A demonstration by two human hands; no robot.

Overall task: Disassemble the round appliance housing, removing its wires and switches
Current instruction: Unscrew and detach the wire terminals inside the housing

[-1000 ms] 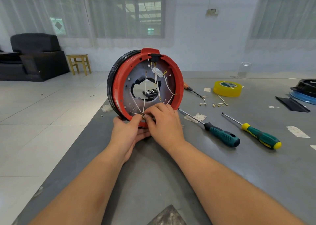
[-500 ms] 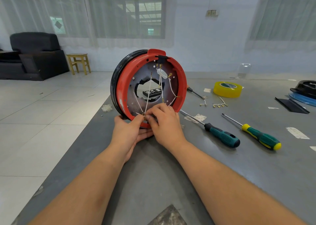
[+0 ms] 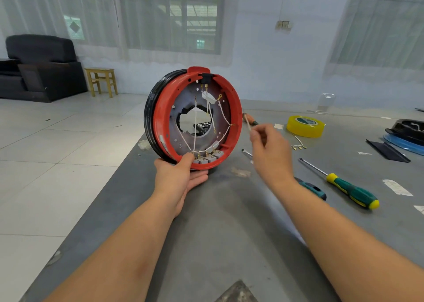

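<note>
The round housing (image 3: 160,122), a red ring with a black outer band, stands on edge on the grey table (image 3: 218,233). Thin white wires (image 3: 195,127) with brass terminals cross its grey inner plate. A row of small grey switches (image 3: 207,158) sits at the bottom of the rim. My left hand (image 3: 179,177) grips the housing from below, thumb on the inner rim beside the switches. My right hand (image 3: 270,150) is off to the right of the housing, blurred, pinching a short white wire (image 3: 248,122) between thumb and fingers.
A yellow tape roll (image 3: 305,126) and a few loose wires with terminals (image 3: 298,144) lie to the right. A green-and-yellow screwdriver (image 3: 353,192) lies near my right arm, which partly hides a teal one (image 3: 314,190). Black and blue parts (image 3: 406,132) sit far right. The table's left edge runs beside the housing.
My right hand has left the bottom of the housing and swung up and right with a white wire in its fingers. The left hand still holds the housing, now turned slightly.
</note>
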